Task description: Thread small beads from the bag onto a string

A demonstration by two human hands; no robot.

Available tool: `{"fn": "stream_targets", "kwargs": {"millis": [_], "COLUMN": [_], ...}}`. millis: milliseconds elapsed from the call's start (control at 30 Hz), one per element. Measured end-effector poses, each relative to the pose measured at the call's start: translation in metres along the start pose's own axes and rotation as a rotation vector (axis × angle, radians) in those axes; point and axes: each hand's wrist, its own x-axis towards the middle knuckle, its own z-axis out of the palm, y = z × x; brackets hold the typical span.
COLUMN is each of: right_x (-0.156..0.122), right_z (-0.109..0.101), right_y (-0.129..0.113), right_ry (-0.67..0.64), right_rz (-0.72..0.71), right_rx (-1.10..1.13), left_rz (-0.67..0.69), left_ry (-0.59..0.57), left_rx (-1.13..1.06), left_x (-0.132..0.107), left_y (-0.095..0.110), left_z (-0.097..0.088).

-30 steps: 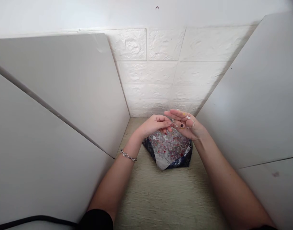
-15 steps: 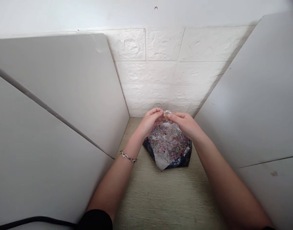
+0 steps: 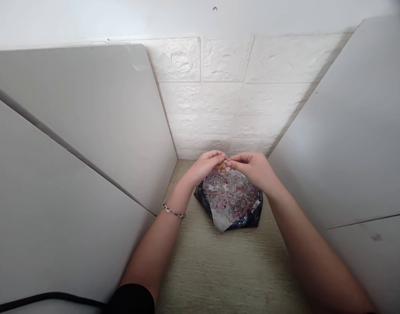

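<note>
strand (image 3: 223, 165) of small pale and yellow beads sits between a person's 2 bare hands, over the far edge of an open, dark blue holder (image 3: 242, 222). the left hand (image 3: 206, 168) has its grip closed on the strand, partly hiding it; the right hand (image 3: 254, 169) pinches it between thumb and forefinger. below, loose beads (image 3: 231, 198), mostly clear and pink with a few red, fill the holder's pale lining. it rests on a greenish, wood-grained table (image 3: 219, 270). a silver chain bracelet (image 3: 174, 212) circles the left wrist. white brick-patterned wall (image 3: 219, 98) stands behind.
</note>
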Motion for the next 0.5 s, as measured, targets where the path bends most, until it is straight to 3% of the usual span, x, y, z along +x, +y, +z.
{"fn": "stream_targets", "kwargs": {"millis": [100, 500], "right_x": [-0.0007, -0.0009], "right_z": [-0.0010, -0.0048], "right_y": [-0.0006, -0.0002], "right_ry": [0.015, 0.014], "right_rz": [-0.016, -0.045], "right_rx": [-0.043, -0.078], "left_rz": [0.031, 0.186], "left_ry": [-0.037, -0.005], "left_rx": [-0.029, -0.034], "left_x": [-0.0019, -0.0036], "left_y": [0.0015, 0.0020], "left_z": [-0.0009, -0.0017]}}
